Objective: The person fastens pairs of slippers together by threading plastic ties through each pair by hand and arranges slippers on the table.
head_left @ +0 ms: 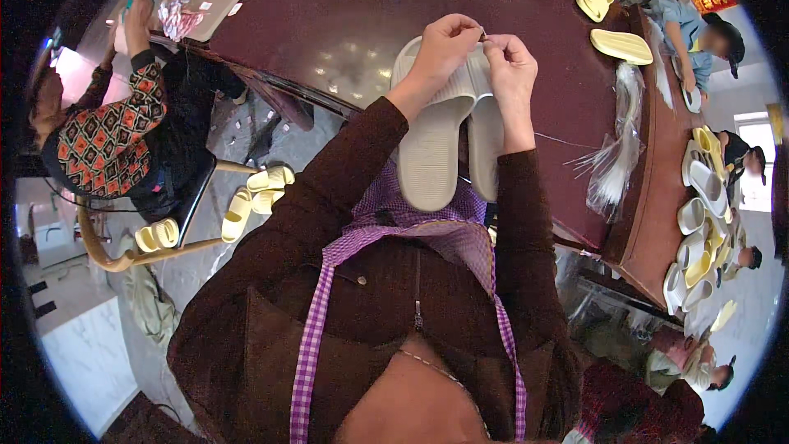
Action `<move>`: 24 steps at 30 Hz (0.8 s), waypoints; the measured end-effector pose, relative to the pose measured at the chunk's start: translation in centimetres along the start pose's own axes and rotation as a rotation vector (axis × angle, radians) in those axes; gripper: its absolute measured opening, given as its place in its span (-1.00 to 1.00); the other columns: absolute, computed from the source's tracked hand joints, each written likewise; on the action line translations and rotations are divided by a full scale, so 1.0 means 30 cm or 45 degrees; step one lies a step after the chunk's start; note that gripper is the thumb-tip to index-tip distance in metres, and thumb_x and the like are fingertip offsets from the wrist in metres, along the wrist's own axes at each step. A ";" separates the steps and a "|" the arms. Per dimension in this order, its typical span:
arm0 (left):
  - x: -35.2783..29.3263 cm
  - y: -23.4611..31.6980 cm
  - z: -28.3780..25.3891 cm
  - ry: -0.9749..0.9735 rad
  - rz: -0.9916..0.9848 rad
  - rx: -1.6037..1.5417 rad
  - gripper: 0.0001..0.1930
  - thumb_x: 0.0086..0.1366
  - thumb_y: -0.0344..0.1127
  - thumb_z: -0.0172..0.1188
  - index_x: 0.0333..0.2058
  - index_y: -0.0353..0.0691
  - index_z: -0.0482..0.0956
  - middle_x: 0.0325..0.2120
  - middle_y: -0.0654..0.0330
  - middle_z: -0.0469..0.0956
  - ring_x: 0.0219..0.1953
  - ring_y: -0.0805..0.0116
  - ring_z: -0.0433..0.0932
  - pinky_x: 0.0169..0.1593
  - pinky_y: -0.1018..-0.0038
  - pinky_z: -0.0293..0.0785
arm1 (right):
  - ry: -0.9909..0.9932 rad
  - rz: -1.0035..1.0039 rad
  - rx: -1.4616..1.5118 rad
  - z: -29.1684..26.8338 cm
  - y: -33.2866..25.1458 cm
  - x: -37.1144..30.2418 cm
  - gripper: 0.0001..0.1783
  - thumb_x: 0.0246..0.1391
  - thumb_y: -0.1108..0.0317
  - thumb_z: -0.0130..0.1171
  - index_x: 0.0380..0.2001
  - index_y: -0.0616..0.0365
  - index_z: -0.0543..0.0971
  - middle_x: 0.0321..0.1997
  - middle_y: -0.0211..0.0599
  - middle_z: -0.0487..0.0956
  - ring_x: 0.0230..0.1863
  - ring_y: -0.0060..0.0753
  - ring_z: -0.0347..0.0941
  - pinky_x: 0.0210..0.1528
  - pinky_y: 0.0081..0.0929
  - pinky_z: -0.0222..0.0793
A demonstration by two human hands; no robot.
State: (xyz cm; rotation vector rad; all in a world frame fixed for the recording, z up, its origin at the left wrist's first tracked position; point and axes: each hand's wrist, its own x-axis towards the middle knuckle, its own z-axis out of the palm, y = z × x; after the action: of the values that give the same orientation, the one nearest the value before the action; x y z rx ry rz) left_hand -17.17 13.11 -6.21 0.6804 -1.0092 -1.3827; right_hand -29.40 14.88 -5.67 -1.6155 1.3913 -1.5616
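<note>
A pair of grey-beige slide slippers (pixel 428 156) lies side by side at the table's near edge, toes pointing away from me. Over their straps, my left hand (pixel 442 51) and my right hand (pixel 514 74) meet with thumbs and fingertips pinched together. Something small and dark shows between the fingertips, too small to name. Both wrists rest close above the slippers, partly hiding the straps. To the right of my right hand lies a bundle of thin clear strands (pixel 618 166) in a plastic wrap.
The dark red table (pixel 345 25) carries pale yellow slippers (pixel 620 47) along its far and right sides. Left, a seated person in a patterned sleeve (pixel 111 144) works beside a bunch of striped tags (pixel 179 18). More slippers (pixel 703 214) are piled at right, near other people.
</note>
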 end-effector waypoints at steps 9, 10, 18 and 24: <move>-0.003 -0.021 -0.003 0.035 0.073 0.111 -0.89 0.11 -0.38 0.17 -0.38 -0.27 0.55 -0.61 0.37 0.46 -0.59 0.68 0.34 -0.55 0.71 0.21 | 0.004 0.034 0.000 -0.001 0.000 -0.013 -0.94 -0.01 0.50 0.13 -0.44 0.23 0.58 -0.52 -0.61 0.48 -0.48 -0.80 0.29 -0.43 -0.77 0.22; -0.002 -0.027 -0.005 0.026 0.079 0.106 -0.88 0.11 -0.38 0.17 -0.38 -0.27 0.56 -0.60 0.37 0.46 -0.58 0.68 0.35 -0.54 0.71 0.23 | 0.004 0.050 0.011 -0.001 -0.001 -0.014 -0.94 -0.01 0.50 0.13 -0.44 0.23 0.58 -0.52 -0.61 0.48 -0.48 -0.80 0.29 -0.42 -0.77 0.22; 0.031 -0.049 -0.012 -0.009 0.084 0.131 -0.89 0.11 -0.38 0.18 -0.42 -0.29 0.57 -0.57 0.34 0.49 -0.52 0.63 0.38 -0.45 0.66 0.30 | 0.011 0.073 -0.072 -0.003 -0.005 0.003 -0.93 0.00 0.47 0.13 -0.46 0.23 0.56 -0.53 -0.57 0.48 -0.48 -0.77 0.30 -0.42 -0.74 0.24; 0.028 -0.011 -0.028 -0.110 0.063 0.303 -0.87 0.10 -0.37 0.15 -0.43 -0.32 0.57 -0.54 0.31 0.50 -0.45 0.58 0.41 -0.35 0.61 0.34 | -0.001 -0.102 -0.137 0.001 -0.001 0.010 -0.89 0.00 0.42 0.12 -0.44 0.25 0.55 -0.54 -0.47 0.49 -0.45 -0.68 0.34 -0.35 -0.67 0.30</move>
State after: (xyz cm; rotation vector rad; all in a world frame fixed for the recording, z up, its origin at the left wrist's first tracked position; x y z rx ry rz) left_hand -16.67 12.11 -6.72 0.7704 -1.2644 -1.2696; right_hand -29.42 14.62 -5.53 -1.7555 1.4486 -1.5540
